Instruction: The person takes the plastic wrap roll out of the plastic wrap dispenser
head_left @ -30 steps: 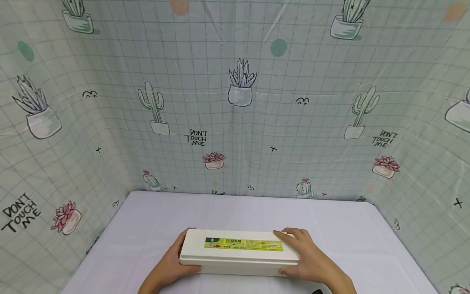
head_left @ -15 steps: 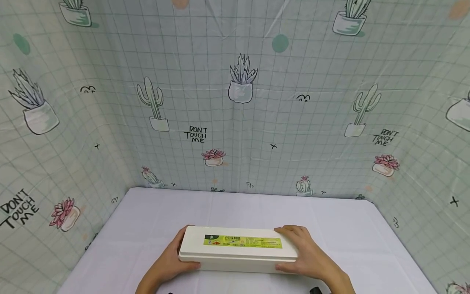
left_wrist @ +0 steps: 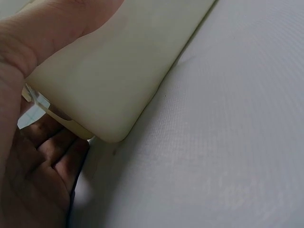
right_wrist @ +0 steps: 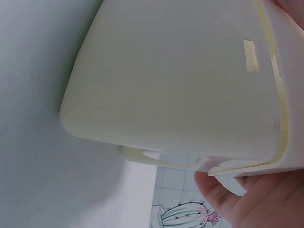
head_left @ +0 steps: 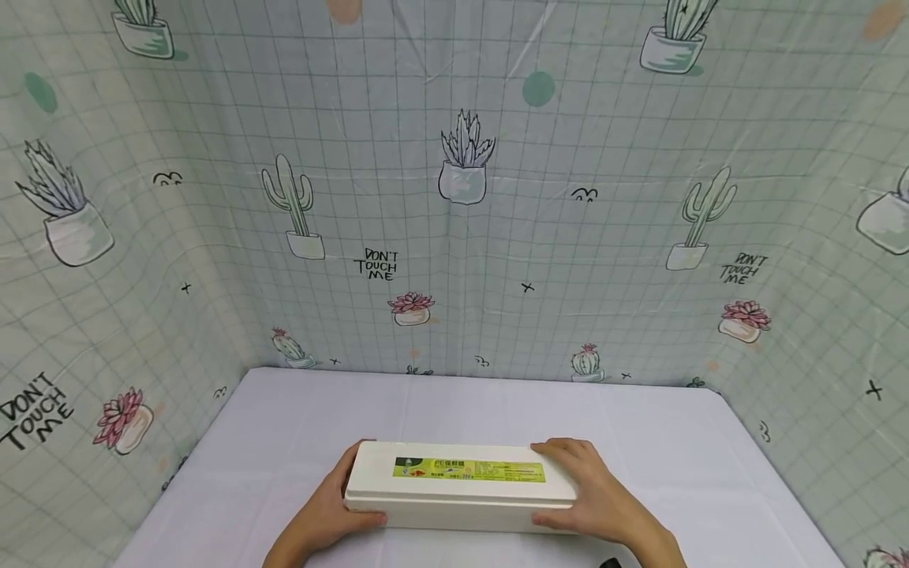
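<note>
Since half a second ago the whole head view has slid slightly downward in the frame, while the long white box shows no clear shift against the white-covered table, lying at the lower centre with its yellow-green label facing up. The left hand is clamped round the box's left end and the right hand round its right end, both thumbs against the front wall. A dark object pokes in at the bottom edge, right of centre.
</note>
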{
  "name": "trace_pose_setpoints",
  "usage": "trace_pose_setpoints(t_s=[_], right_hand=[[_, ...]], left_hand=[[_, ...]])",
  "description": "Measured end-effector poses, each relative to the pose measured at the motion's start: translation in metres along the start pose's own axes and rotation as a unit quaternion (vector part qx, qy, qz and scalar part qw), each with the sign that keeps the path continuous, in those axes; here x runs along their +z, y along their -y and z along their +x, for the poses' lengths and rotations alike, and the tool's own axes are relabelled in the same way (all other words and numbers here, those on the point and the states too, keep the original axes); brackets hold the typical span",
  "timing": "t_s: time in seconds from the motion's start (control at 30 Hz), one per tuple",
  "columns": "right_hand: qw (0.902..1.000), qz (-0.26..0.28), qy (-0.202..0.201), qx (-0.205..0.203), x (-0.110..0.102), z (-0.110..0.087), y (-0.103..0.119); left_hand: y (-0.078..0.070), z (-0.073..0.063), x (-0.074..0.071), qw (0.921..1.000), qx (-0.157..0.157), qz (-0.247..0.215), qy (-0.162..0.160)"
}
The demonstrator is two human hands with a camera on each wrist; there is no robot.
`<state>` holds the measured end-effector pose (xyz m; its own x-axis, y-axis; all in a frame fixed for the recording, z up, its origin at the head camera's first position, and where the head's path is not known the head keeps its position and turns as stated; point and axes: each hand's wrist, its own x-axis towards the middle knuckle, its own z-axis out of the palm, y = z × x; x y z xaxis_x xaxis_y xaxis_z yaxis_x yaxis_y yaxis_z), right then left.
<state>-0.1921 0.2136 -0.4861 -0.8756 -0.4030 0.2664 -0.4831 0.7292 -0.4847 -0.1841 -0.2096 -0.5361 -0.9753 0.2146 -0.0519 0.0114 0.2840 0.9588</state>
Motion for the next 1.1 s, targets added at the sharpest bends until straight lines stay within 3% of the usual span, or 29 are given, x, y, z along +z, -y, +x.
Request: trace_pose_setpoints(t_s=[0.5,0.67,1.1], right_hand=[[0.9996,-0.005,-0.022,-0.014,0.0018,-0.0011,-0.0015],[0.9995,-0.004,-0.026,-0.016,0.0016,-0.0019,-0.0019],[0.9997,0.006,-0.019,-0.015,0.0027,-0.0006,-0.0059]], left_hand=[[-0.0017,-0.0014,0.0003,0.9999,0.0,-0.014,0.002],[-0.0007,-0.0018,0.0011,1.0,0.008,0.001,-0.003],[-0.0005,-0.0021,0.001,0.9998,0.019,-0.007,0.007]])
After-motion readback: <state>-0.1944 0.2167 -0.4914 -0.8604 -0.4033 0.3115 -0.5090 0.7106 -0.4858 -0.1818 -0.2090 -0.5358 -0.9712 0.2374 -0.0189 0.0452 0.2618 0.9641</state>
